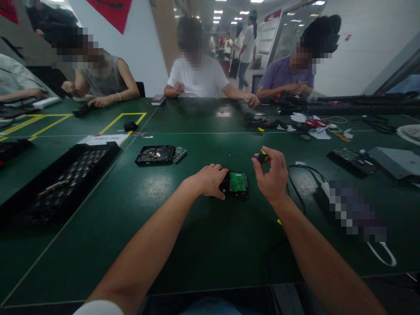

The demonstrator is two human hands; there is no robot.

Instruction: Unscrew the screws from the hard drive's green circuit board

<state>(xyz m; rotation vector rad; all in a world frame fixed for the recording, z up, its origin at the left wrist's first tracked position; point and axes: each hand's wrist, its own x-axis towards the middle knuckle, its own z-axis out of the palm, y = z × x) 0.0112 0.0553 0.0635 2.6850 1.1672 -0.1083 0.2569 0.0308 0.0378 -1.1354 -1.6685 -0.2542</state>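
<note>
Two hands: the left hand is spread over the left end of a hard drive, thumb at its near edge; the right hand pinches a small black-and-yellow tool, apparently a driver handle, whose tip cannot be made out.
Hard drive: flat on the surface, its green circuit board facing up.
Drive risk: a loose left hold could let the drive swivel if pushed, since the surface looks smooth.
Tool risk: poor aim or too little pressure might make the tip skid over the board or into the left hand.
Drives counted: three that look alike; one under the left hand, a left drive and a right drive.
Loose board: one, beside the left drive.
Black tray: one.
White grille: one.
People opposite: three seated, plus part of a fourth at far left.
</note>
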